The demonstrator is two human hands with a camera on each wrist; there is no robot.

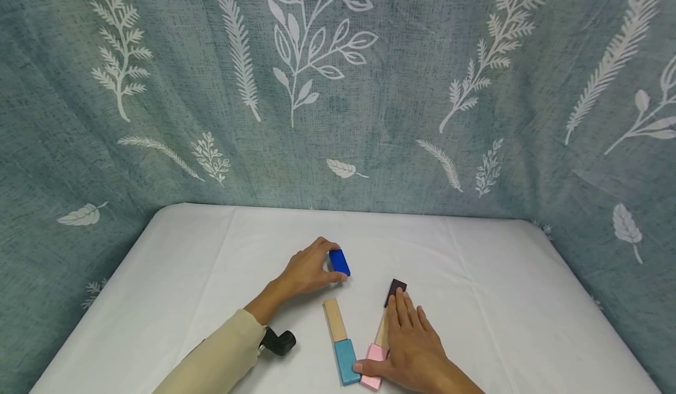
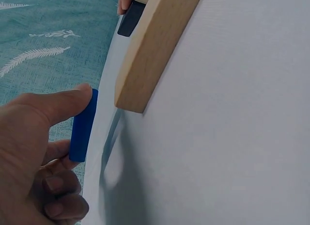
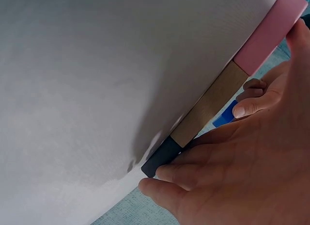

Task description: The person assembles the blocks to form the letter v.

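My left hand (image 1: 310, 269) pinches a blue block (image 1: 339, 262) by its two ends, between thumb and fingers, as the left wrist view also shows. My right hand (image 1: 414, 347) lies with straight fingers along a row of blocks: a black block (image 1: 394, 288) at the far end, a plain wooden block (image 1: 381, 334) and a pink block (image 1: 372, 366). Its fingertips rest at the black block, and its thumb reaches across the pink one. Left of that row, a second plain wooden block (image 1: 335, 320) stands end to end with a teal block (image 1: 346, 361), whose near end meets the pink block.
A white cloth (image 1: 222, 265) covers the table. Behind it hangs a green curtain (image 1: 391, 106) with white leaf prints. A black device (image 1: 280, 342) is strapped at my left wrist, below a beige sleeve (image 1: 222, 353).
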